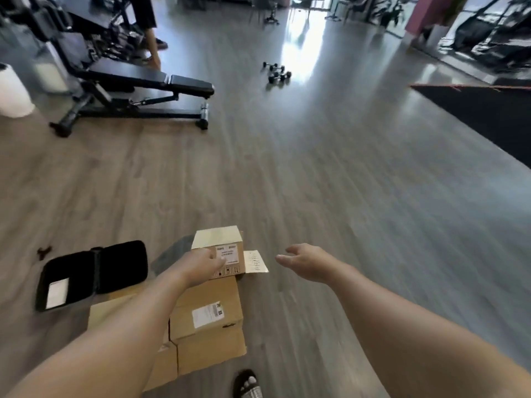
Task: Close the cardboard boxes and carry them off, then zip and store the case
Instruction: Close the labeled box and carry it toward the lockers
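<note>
A small cardboard box (230,254) with a white label stands on the wooden floor, its far flap raised and one flap (255,261) folded out to the right. My left hand (205,262) touches the box's near-left side; whether its fingers curl round it is unclear. My right hand (304,261) hovers to the right of that flap, fingers relaxed, holding nothing. In front of the small box lies a larger flat cardboard box (209,314) with a shipping label, partly hidden by my left forearm. A black zip case (94,272) lies open on the floor to the left.
A black weight bench (138,90) stands at the back left, a person's legs (150,38) behind it. Dumbbells (277,72) lie on the floor farther back. A dark mat (482,116) covers the floor at the right. My sandalled foot (248,384) is near the bottom edge.
</note>
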{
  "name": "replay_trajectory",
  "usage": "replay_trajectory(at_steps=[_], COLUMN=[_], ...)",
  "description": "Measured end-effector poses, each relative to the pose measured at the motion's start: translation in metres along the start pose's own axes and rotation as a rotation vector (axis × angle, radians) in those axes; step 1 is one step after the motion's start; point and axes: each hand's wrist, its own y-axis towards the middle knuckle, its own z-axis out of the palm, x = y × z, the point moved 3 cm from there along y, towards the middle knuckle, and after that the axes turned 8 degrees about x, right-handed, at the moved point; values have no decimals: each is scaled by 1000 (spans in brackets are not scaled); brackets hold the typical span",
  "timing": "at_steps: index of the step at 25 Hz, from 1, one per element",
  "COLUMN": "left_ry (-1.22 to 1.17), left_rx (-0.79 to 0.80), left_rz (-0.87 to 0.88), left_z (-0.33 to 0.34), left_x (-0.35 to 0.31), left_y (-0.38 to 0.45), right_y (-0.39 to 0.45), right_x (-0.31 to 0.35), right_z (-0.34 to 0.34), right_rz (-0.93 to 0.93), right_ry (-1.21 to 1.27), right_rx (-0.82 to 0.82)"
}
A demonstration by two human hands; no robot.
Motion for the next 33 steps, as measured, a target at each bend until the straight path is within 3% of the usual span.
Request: replay_trajectory(at_steps=[10, 15, 20, 24, 33], left_ry=[-171, -230, -335, -521, -583], left_rx=[-109, -167, -284, -468, -956], left_rz=[-270, -442, -527, -631, -501], left_z=[-11, 37, 87, 125, 148], left_x=[26, 72, 133, 193, 235], left_y=[144, 243, 341, 403, 468], right_y=[212, 353, 471, 543, 614], right_x=[9, -10, -20, -24, -39], right_z=[-57, -20, 41, 114, 182], right_rz=[-216, -335, -442, -540, -717], right_ry=[-153, -281, -305, -252, 15], right_rx=[165, 300, 302, 273, 51])
